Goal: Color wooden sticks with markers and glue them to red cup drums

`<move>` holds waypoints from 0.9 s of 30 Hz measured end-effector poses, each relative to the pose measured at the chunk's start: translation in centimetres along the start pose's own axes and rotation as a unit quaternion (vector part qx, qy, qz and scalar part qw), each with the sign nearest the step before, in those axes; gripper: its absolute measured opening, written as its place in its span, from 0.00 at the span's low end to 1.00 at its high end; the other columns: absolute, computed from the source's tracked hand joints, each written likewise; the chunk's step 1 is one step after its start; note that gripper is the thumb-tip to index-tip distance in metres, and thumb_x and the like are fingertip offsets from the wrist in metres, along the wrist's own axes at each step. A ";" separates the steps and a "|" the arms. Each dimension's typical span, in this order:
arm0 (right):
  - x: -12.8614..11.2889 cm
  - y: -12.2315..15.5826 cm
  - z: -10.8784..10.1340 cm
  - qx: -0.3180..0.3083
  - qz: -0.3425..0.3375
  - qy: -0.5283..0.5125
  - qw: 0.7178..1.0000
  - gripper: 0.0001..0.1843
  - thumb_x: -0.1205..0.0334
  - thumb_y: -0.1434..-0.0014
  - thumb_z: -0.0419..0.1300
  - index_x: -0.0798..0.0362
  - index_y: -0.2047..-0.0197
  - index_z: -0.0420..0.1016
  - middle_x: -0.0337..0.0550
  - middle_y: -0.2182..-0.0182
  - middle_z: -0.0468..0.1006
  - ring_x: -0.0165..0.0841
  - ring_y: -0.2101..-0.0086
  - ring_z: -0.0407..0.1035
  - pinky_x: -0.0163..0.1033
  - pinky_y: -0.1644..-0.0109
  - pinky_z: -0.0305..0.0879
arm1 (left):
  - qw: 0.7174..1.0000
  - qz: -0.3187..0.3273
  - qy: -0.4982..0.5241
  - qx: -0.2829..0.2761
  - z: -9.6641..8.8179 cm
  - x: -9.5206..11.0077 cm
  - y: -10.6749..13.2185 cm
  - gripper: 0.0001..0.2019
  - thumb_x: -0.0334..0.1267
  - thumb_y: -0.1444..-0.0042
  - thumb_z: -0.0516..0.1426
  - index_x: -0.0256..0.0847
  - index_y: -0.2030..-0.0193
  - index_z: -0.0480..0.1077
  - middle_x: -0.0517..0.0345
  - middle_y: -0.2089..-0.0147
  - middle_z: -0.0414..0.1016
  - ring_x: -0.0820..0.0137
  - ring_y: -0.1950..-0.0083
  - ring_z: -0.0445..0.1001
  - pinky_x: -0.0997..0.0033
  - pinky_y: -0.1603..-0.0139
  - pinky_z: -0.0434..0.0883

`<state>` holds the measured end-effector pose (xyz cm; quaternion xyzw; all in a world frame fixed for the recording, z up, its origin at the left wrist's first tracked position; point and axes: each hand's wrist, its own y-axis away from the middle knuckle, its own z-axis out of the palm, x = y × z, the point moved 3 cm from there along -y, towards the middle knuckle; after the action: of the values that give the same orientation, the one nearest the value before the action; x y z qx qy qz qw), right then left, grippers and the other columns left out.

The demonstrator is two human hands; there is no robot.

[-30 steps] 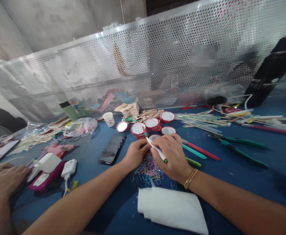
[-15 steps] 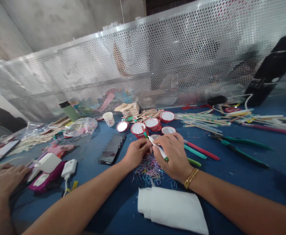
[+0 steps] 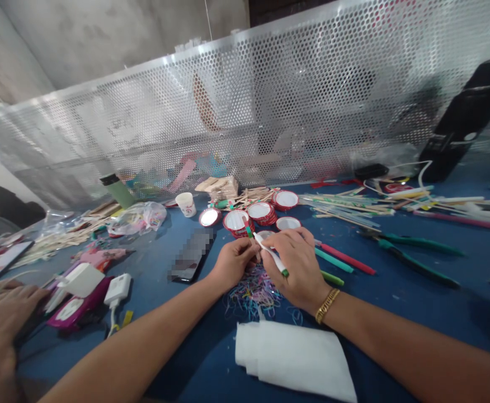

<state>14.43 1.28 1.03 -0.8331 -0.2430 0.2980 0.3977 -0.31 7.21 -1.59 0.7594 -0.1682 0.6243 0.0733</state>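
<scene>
In the middle of the frame, the left hand pinches a stick; the right hand grips a white marker. The stick's top looks red and green already; what's left, I can't tell.

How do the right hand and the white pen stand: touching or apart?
Touching: the head view shows the right hand gripping the white pen, no gap visible.

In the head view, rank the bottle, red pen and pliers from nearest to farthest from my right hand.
From your right hand:
1. Red pen: just to its right.
2. Pliers: farther right, past the pen.
3. Bottle: far left, by the mesh screen.
</scene>
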 end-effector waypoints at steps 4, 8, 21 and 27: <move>-0.2 0.0 0.0 -0.011 -0.011 -0.008 1.000 0.05 0.62 0.35 0.53 0.50 0.61 0.69 0.41 0.65 0.78 0.37 0.60 0.68 0.48 0.48 0.52 | 1.000 0.013 0.000 -0.003 0.1 0.3 0.0 0.21 0.56 0.49 0.62 0.36 0.73 0.68 0.63 0.76 0.65 0.77 0.75 0.59 0.76 0.73 0.58; -0.2 0.0 0.1 -0.017 -0.007 -0.005 1.000 0.05 0.62 0.35 0.53 0.50 0.61 0.69 0.41 0.65 0.77 0.37 0.60 0.68 0.48 0.48 0.52 | 1.000 0.010 0.002 -0.003 0.0 0.2 0.0 0.21 0.56 0.49 0.62 0.37 0.72 0.69 0.64 0.76 0.65 0.77 0.75 0.59 0.75 0.73 0.58; -0.3 0.0 0.0 -0.004 -0.019 -0.007 1.000 0.04 0.63 0.36 0.54 0.50 0.61 0.69 0.41 0.65 0.78 0.37 0.60 0.69 0.49 0.49 0.54 | 1.000 0.008 0.019 -0.006 0.2 0.4 0.1 0.22 0.56 0.50 0.63 0.37 0.74 0.68 0.65 0.77 0.62 0.78 0.76 0.56 0.76 0.74 0.56; -0.2 -0.1 0.1 -0.011 -0.013 -0.007 1.000 0.05 0.62 0.35 0.53 0.51 0.62 0.69 0.40 0.66 0.77 0.37 0.60 0.68 0.49 0.49 0.53 | 1.000 0.006 0.018 -0.006 0.2 0.4 0.0 0.22 0.57 0.52 0.63 0.37 0.73 0.69 0.63 0.76 0.65 0.77 0.75 0.58 0.75 0.74 0.57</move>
<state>14.21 1.24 1.09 -0.8322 -0.2598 0.2957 0.3905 -0.09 7.05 -1.22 0.7467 -0.1753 0.6369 0.0772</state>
